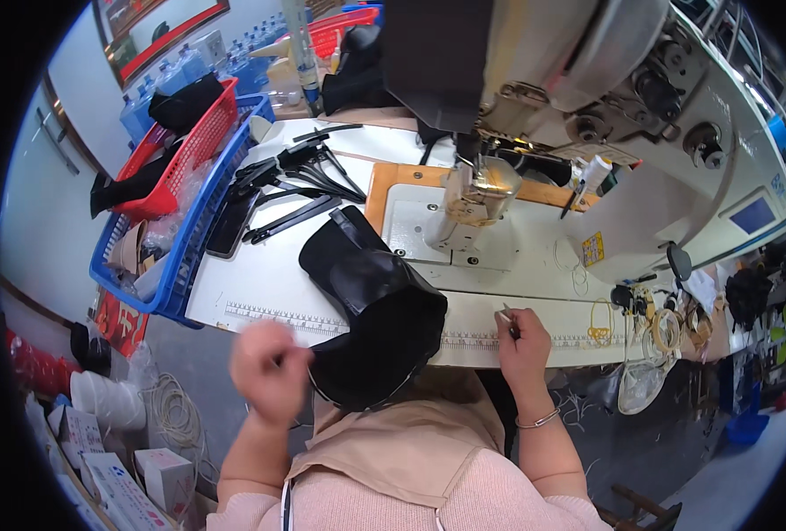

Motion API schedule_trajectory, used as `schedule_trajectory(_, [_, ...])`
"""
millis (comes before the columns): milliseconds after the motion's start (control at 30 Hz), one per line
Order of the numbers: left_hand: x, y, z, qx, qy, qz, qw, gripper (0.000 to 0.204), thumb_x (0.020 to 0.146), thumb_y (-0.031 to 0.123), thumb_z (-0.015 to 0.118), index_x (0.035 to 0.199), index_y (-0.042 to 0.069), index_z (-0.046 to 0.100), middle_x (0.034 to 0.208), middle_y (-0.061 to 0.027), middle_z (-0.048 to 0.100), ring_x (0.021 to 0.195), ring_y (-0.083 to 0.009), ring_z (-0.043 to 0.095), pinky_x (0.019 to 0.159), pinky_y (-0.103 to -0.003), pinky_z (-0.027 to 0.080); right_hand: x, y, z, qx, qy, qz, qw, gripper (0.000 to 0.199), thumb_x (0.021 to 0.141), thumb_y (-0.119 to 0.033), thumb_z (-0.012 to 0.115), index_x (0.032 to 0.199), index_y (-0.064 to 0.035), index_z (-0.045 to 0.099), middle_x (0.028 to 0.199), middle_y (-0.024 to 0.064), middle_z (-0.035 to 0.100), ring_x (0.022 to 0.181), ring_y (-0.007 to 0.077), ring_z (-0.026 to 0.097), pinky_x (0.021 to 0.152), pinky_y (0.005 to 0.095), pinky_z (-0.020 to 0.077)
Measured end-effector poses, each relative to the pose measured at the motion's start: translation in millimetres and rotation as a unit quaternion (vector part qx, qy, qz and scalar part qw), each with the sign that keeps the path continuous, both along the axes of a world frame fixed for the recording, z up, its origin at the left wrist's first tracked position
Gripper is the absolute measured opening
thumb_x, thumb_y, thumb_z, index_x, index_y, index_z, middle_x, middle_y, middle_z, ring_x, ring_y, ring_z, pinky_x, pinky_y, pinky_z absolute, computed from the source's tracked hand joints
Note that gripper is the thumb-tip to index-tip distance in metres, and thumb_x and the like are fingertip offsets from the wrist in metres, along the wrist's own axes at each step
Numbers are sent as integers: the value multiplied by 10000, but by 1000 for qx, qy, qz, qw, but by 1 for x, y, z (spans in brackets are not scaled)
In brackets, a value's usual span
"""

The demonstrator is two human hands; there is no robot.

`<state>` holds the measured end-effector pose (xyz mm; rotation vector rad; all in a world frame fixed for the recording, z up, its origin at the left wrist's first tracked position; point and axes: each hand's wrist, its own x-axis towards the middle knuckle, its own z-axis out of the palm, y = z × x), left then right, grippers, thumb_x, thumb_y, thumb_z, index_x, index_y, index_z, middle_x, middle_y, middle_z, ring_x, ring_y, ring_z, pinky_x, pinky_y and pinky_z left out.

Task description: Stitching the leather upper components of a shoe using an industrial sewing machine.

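Note:
A black boot upper [380, 323] lies over the front edge of the white sewing machine table, its wide opening toward me. At its left side, my left hand [273, 367] is raised with curled fingers pressed together; motion blurs it, and I cannot make out anything in its grip. Over the table's front edge, to the right of the upper, my right hand [526, 341] is closed around a small, thin, pointed tool [504, 311]. Most of that tool is hidden by the fingers. Beyond the upper stands the sewing machine's post [464, 208], apart from both hands.
Black strips [309, 177] and a dark phone [231, 226] lie at the table's left. Beside them, a blue basket [176, 288] carries a red basket [181, 159]. A white thread spool [597, 173] stands by the machine. A ruler strip [579, 341] runs along the front edge.

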<state>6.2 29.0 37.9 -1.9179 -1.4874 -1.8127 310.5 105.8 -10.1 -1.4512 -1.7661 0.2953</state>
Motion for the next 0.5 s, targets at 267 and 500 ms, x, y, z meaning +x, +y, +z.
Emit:
schedule_trajectory(267, [-52,124,-40,-396,-406,-124,814,653,881,351,621,1378,20,356,1176,-114,559,1025,-167,534,888,-286,413,-66,26,10,-97,168,217,957,393,767,-78,718,1140,-69,594,993,77,614,607,114,522,581,239,449])
schedule_trajectory(500, [-48,130,39,-373,-339,-229,833,276,777,90,717,1014,-5,611,896,-55,652,805,-114,607,745,-236,484,-48,24,43,-213,309,201,905,284,782,83,531,1014,-44,635,1079,20,631,749,55,504,686,204,437])
